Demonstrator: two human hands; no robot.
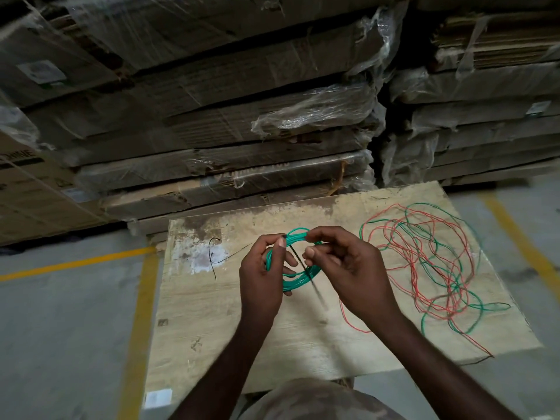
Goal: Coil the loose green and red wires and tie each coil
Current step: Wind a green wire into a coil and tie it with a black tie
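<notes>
We hold the green wire coil point(295, 262) upright, left hand point(262, 278) pinching its rim, right hand point(348, 269) pinching the top; the black cable tie point(306, 271) slants across between them.

A: Hands?
B: Left hand point(263, 275) and right hand point(348, 268) both grip the green coil point(295, 278) above the table point(212, 313); a black tie point(306, 272) crosses it.
A: Elsewhere?
B: Loose red and green wires point(430, 262) tangled at right; two spare black ties point(216, 256) at left.
</notes>
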